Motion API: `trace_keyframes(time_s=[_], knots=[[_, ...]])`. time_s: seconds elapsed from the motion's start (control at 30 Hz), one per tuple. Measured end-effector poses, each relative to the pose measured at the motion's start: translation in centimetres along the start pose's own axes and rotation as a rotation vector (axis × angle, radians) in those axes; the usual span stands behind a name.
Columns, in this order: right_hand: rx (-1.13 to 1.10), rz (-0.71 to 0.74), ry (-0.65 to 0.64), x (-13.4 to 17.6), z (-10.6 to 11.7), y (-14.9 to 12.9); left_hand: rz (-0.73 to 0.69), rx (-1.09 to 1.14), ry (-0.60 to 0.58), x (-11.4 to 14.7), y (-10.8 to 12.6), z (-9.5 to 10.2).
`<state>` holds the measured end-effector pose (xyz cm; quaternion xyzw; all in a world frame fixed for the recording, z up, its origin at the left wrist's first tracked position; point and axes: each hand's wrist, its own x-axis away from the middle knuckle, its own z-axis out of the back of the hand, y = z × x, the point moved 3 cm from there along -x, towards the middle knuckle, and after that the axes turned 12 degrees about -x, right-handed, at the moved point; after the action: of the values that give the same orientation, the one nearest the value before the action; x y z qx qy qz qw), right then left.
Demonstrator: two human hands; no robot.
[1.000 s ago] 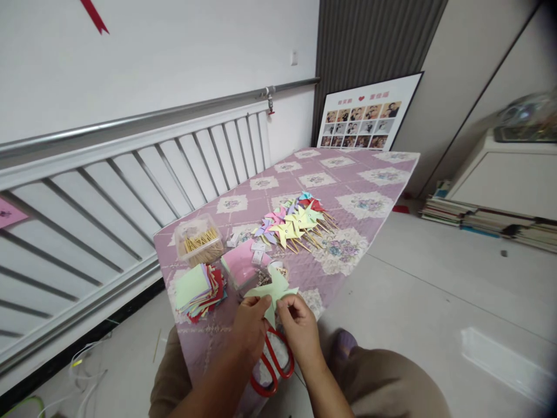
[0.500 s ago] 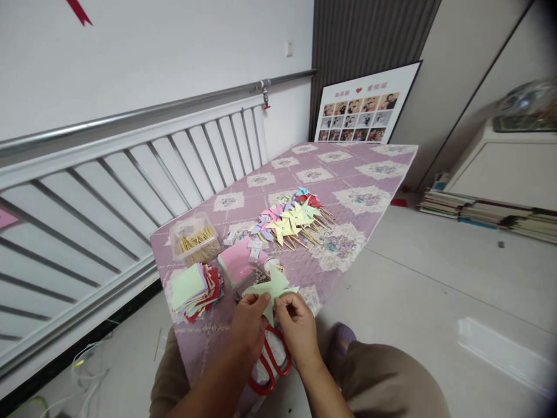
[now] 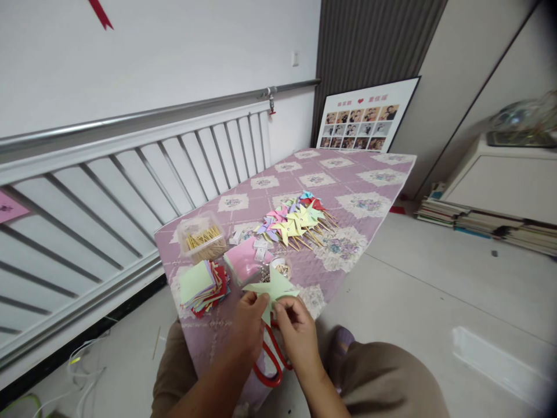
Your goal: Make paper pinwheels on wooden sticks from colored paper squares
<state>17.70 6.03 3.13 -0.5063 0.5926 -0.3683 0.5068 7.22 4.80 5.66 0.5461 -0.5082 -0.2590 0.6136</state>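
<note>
Inventory, left of frame to right, as I read it from the head camera.

1. White slatted radiator cover point(image 3: 130, 174), filling the left half, with a metal pipe point(image 3: 174, 110) running along its top.
2. Clear plastic box of wooden sticks point(image 3: 202, 239), left of centre, on the near-left corner of the purple quilted cover point(image 3: 348, 180).
3. Stack of coloured paper squares point(image 3: 203, 284), pale green sheet uppermost, just below the box.
4. Pink pad point(image 3: 243, 260), just right of the stack, with small white slips beside it.
5. My left hand point(image 3: 249, 325), lower centre, thumb and fingers pinched on the lower left edge of the green paper pinwheel point(image 3: 272, 288).
6. Green paper pinwheel, lower centre, held above the near edge of the cover, between both hands; its points fan upward.
7. Red-handled scissors point(image 3: 272, 363), lying on the cover below the hands, partly hidden by them.
8. My right hand point(image 3: 296, 334), just right of the left, fingertips closed on the pinwheel's lower point.
9. Pile of finished pinwheels on sticks point(image 3: 293, 223), centre, well beyond the hands; yellow, pink, purple, red.
10. Framed photo collage point(image 3: 365, 119), upper centre-right, leaning against the dark ribbed panel.
11. Stacks of books point(image 3: 478, 223) on the floor, right, beneath a white cabinet point(image 3: 505, 180).
</note>
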Motion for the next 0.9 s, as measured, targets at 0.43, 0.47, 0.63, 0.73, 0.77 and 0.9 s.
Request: trace_keyframes(time_s=[0.43,0.47,0.63,0.73,0.77,0.9], knots=[[0.166,0.094,-0.373,-0.3,0.8,-7.1,0.019,-0.098,-0.380,0.7,4.4,5.7],[0.217,0.116,-0.440,-0.2,0.5,-8.1,0.020,-0.109,-0.406,0.8,4.8,6.0],[0.352,0.146,-0.661,0.4,-1.0,-11.1,-0.031,-0.199,-0.492,1.3,5.8,7.1],[0.381,0.163,-0.715,0.7,-1.8,-11.3,-0.052,-0.246,-0.497,1.6,6.1,7.5],[0.392,0.167,-0.725,0.8,-2.1,-11.2,-0.060,-0.266,-0.496,1.8,6.2,7.6],[0.379,0.161,-0.708,0.8,-2.4,-11.0,-0.110,-0.391,-0.490,2.6,6.9,7.9]])
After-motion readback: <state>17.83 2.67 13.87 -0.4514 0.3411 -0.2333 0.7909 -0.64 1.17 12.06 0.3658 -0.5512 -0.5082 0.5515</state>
